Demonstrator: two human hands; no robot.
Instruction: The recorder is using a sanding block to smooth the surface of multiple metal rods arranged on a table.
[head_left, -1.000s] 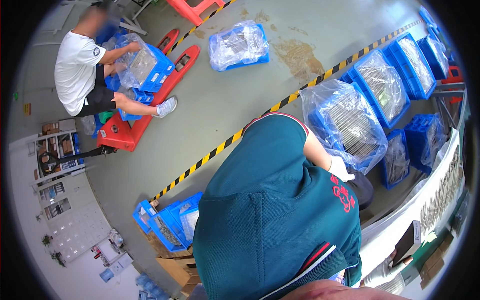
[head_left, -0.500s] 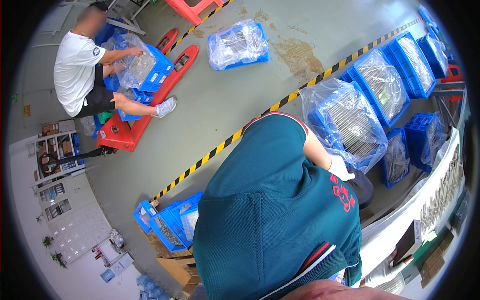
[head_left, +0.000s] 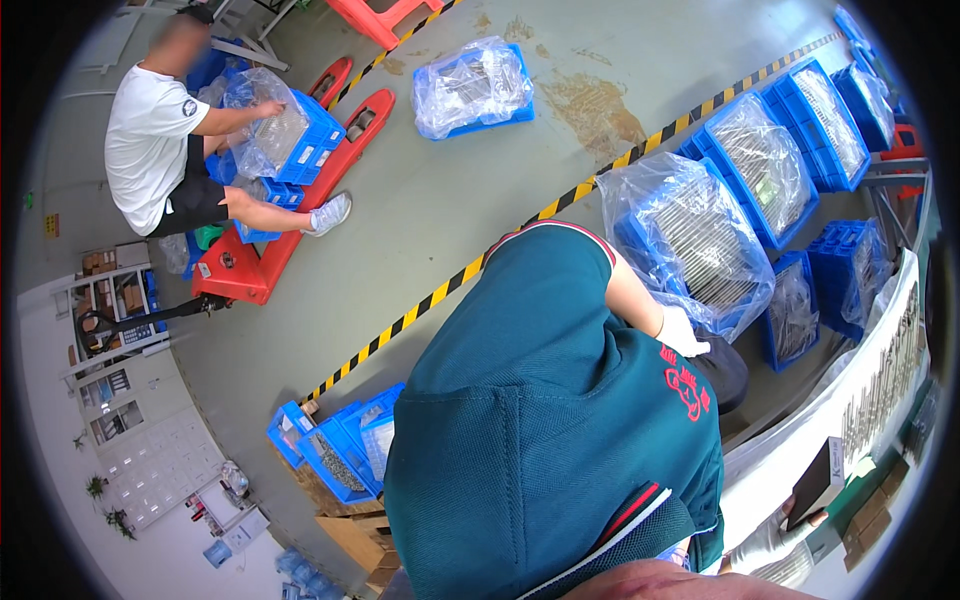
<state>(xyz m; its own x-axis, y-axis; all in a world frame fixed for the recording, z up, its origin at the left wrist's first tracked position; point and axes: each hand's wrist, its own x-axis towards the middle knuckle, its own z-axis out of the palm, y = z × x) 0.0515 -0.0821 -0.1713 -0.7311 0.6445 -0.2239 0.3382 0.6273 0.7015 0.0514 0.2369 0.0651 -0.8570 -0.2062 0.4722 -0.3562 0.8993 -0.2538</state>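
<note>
Hardly shifted from 0.5 s back: co-worker's gloved hand touching bagged blue crate on grey concrete floor right of striped line; own 2 hands unseen, grip untellable.

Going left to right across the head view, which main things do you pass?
Grey shelf rack → person in white shirt → red pallet jack → bagged blue crate on the floor → co-worker in teal shirt → large bagged blue crate → row of blue crates.
</note>
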